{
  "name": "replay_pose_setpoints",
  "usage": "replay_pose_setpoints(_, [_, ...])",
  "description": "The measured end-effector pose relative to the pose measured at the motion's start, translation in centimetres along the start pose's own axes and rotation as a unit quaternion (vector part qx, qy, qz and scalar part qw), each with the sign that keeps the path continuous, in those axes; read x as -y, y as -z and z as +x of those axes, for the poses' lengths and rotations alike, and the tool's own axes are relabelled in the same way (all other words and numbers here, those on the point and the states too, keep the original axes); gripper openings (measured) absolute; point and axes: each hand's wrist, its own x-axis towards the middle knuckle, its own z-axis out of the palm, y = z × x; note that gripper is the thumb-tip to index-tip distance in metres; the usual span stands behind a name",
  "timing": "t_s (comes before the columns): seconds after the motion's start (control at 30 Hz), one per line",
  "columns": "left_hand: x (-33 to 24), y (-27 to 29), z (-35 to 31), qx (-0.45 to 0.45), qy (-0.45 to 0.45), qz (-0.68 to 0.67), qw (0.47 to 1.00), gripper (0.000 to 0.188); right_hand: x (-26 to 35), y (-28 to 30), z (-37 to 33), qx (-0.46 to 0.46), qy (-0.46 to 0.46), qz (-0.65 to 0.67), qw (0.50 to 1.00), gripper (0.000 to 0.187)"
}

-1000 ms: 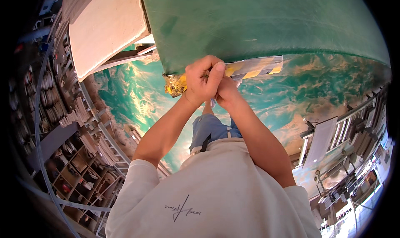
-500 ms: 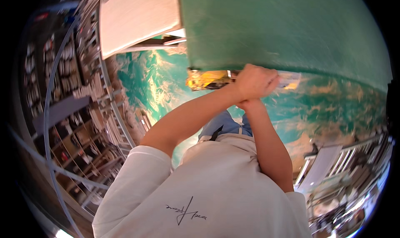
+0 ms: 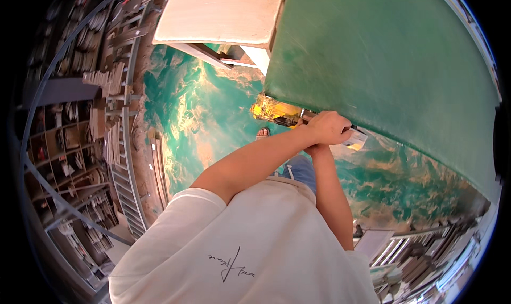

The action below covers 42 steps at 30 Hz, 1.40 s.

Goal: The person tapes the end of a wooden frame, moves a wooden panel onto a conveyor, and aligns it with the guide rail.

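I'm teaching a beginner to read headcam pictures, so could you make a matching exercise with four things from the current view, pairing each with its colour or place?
Column one:
1. Shorts
2. Left hand
3. Big table
4. Shirt

Column two:
A. Green
B. White with dark lettering on the chest
C. Blue
D. Just above the right hand in the picture

Right pairs: 1-C, 2-D, 3-A, 4-B
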Motion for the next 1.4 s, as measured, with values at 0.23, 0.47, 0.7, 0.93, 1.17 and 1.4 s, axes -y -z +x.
replay_pose_setpoints(0.23, [0.4,-1.0,0.2,-0.019,0.06,-0.007,0.998,0.03,1.1,0.9,0.6,-0.006,-0.014,0.005,1.0,0.028])
replay_pose_setpoints(0.47, [-0.8,-0.3,-4.8,0.016,0.037,-0.14,0.989,0.032,-0.3,5.0,-3.9,0.001,-0.094,-0.039,0.995,0.026])
replay_pose_setpoints(0.7, [5.4,16.5,-18.7,-0.118,0.153,-0.412,0.891,0.023,-8.1,-7.7,-5.3,0.038,-0.112,-0.41,0.904,0.023])
replay_pose_setpoints(0.93, [18.4,30.2,-36.2,-0.149,0.207,-0.084,0.963,0.041,-25.1,-25.5,2.3,0.21,0.038,-0.707,0.674,0.025])
replay_pose_setpoints(1.17, [27.5,42.5,-43.5,-0.114,0.23,-0.356,0.899,0.035,-36.1,-38.4,9.6,0.273,0.029,-0.786,0.554,0.028])
replay_pose_setpoints(1.4, [41.2,60.4,-43.8,-0.114,0.221,-0.412,0.876,0.025,-42.0,-49.2,24.0,0.268,0.04,-0.773,0.574,0.022])
